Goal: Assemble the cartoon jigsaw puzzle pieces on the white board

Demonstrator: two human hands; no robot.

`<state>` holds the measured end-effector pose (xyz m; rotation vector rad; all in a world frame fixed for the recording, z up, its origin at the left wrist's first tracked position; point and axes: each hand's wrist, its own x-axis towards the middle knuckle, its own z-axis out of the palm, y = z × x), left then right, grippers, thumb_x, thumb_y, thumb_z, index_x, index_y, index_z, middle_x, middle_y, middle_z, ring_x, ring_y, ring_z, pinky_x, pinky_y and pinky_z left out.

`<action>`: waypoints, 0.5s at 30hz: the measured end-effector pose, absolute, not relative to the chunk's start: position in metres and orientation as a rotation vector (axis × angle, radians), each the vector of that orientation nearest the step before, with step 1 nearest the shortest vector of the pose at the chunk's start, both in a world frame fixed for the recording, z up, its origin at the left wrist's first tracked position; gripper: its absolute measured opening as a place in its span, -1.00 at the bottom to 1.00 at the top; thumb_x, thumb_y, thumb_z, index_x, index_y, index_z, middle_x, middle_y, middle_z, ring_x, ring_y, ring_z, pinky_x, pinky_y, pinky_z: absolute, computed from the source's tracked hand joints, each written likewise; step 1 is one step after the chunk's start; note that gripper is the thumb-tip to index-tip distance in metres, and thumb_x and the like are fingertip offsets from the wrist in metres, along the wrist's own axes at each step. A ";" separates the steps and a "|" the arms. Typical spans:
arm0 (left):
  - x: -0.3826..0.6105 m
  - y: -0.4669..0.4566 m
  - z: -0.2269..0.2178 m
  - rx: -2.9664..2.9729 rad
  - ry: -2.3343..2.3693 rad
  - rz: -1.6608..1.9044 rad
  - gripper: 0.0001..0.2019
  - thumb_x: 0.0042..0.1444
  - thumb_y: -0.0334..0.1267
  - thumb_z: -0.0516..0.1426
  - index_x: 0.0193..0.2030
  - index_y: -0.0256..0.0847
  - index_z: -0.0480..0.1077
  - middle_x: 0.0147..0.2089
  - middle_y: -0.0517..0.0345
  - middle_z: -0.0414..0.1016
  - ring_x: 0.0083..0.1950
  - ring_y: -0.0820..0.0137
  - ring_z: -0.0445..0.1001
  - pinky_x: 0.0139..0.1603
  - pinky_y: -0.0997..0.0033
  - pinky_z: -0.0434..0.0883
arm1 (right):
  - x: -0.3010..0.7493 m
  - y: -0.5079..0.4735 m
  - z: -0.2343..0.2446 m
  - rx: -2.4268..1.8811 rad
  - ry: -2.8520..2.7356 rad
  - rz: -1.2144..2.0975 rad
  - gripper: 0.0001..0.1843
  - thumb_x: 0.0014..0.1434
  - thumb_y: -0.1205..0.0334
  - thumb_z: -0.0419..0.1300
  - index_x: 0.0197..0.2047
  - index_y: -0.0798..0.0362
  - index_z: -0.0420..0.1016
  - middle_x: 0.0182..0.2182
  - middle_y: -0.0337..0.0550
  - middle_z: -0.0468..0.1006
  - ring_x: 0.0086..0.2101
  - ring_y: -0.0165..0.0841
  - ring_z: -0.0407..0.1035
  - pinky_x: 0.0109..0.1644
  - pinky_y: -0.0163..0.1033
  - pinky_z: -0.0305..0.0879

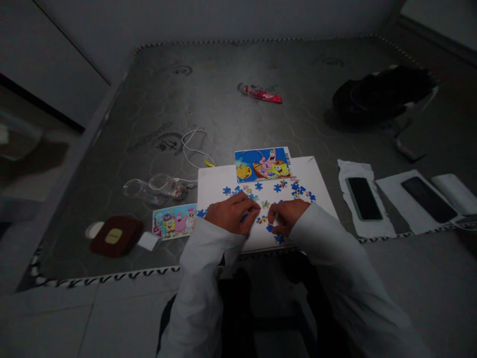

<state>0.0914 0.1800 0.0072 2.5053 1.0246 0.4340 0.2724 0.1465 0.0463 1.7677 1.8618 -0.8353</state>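
Sleeves, white, one pair, reached in from the near edge. Left hand [233,211]: fingers curled, tips drawn close to the thumb; whether a piece was held, I could not tell. Right hand [288,215]: fingers bent down, thumb and fingertips at a blue jigsaw piece [270,228]; whether pinched or merely touched, not clear. White board [217,184], one, lay flat beneath both hands. Jigsaw pieces [258,186], mostly blue, lay on it, between the hands and beyond them. Brown case [121,236], one, sat well to the left. SpongeBob group card [175,222], one, adjoined the board's left side. Phones, two, on white paper at right: green-edged phone [363,199] and dark phone [428,199]. Clear plastic containers [149,191] lay behind the group card. SpongeBob boat card [263,165], one, lay across the board's far edge. White cable [190,149], looped, lay left of it. Black bag-like item [383,94], far right. Red slender item [261,93], farthest.
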 end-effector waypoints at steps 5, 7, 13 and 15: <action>0.092 0.180 0.006 2.524 1.011 0.430 -0.82 0.20 -0.14 0.11 -0.20 -0.08 0.52 -0.19 0.21 0.56 -0.26 0.43 0.50 -0.34 0.45 0.38 | 0.274 0.146 0.042 1.784 1.886 -0.843 -0.75 0.00 0.13 0.35 -0.20 -0.09 0.54 -0.30 -0.22 0.59 -0.26 -0.31 0.45 -0.25 -0.31 0.20; 0.092 0.180 0.006 2.533 1.011 0.440 -0.81 0.21 -0.14 0.10 -0.20 -0.08 0.52 -0.20 0.21 0.56 -0.26 0.43 0.50 -0.36 0.46 0.37 | 0.276 0.145 0.041 1.784 1.888 -0.843 -0.76 0.00 0.12 0.35 -0.22 -0.10 0.55 -0.30 -0.23 0.60 -0.27 -0.32 0.45 -0.27 -0.32 0.20; 0.092 0.178 0.006 2.554 1.005 0.493 -0.82 0.22 -0.14 0.10 -0.21 -0.08 0.52 -0.20 0.22 0.57 -0.27 0.43 0.51 -0.38 0.48 0.37 | 0.284 0.140 0.041 1.891 1.925 -0.847 -0.84 0.02 0.06 0.32 -0.32 -0.09 0.59 -0.37 -0.28 0.62 -0.32 -0.35 0.45 -0.33 -0.32 0.16; 0.092 0.179 0.005 2.561 0.981 0.537 -0.80 0.23 -0.12 0.09 -0.18 -0.08 0.51 -0.22 0.21 0.57 -0.27 0.44 0.52 -0.38 0.49 0.37 | 0.285 0.140 0.043 1.970 1.921 -0.833 -0.83 0.01 0.03 0.32 -0.35 -0.10 0.60 -0.41 -0.30 0.62 -0.35 -0.36 0.45 -0.35 -0.32 0.14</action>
